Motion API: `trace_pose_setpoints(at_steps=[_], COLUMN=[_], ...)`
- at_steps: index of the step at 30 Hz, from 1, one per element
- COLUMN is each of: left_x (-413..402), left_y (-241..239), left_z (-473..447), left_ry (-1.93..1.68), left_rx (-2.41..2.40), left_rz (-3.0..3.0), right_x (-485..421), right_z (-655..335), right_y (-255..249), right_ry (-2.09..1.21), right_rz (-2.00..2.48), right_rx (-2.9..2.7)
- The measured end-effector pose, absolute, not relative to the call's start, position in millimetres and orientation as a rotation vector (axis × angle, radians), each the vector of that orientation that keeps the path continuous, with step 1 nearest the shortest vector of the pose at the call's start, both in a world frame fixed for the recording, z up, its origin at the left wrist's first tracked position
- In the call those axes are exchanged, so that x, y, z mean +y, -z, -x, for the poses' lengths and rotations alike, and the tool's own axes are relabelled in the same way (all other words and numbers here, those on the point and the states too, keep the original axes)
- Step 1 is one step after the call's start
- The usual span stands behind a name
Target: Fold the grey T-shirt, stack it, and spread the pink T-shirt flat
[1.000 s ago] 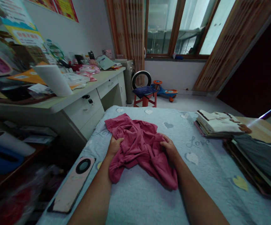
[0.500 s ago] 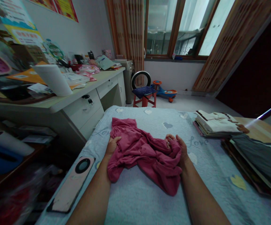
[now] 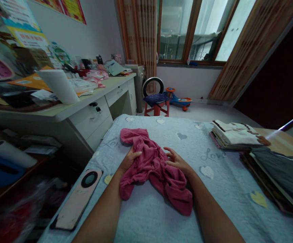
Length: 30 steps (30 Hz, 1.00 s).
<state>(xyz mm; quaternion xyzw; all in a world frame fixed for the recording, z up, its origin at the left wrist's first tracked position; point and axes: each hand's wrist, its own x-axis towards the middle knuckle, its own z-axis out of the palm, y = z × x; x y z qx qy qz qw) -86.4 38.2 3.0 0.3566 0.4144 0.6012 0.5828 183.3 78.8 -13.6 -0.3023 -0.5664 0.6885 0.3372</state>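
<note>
A crumpled pink garment (image 3: 153,167) lies bunched on the light blue bedspread (image 3: 212,189) in front of me. My left hand (image 3: 130,158) rests on the garment's left side, fingers curled into the cloth. My right hand (image 3: 175,161) lies on its right side with fingers stretched out flat over the fabric. Both forearms reach in from the bottom edge.
A phone in a pale pink case (image 3: 79,199) lies at the bed's left edge. Folded clothes (image 3: 237,133) and a dark stack (image 3: 280,175) sit at the right. A cluttered white desk (image 3: 85,108) stands to the left, a small chair (image 3: 156,99) and toy car (image 3: 179,99) beyond.
The garment has been gathered narrower toward the middle. My right hand let go of the bunched cloth, moved left and flattened on it. My left hand shifted slightly right.
</note>
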Motion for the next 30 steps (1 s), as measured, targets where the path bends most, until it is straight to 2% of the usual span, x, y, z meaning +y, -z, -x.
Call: trace_pose_setpoints(at_steps=[6,10,14,20,30], left_x=[36.0,38.2,40.1,39.2,38.2], left_y=[-1.5,-0.6,-1.4,-5.3,-5.8], left_z=[84.0,87.4,86.9,77.7,85.4], left_ry=[-1.359,-1.374,-1.425,-1.470,-1.547], left_rx=[0.904,0.939,0.943,0.843,0.913], left_rz=[-0.781,-0.770,-0.792,-0.712,-0.691], right_x=[77.2,80.0,80.8,84.8,102.8], right_z=[-181.4,-194.8,-224.7,-258.8,-251.1], right_y=[4.1,-3.4,-17.1,-14.6,5.5], right_ry=[-1.735,-1.685,-1.572,-1.470,-1.547], right_rz=[0.901,0.948,0.764,0.785,0.942], right_rx=[-1.535,-1.238,-0.904,-0.705,-0.872])
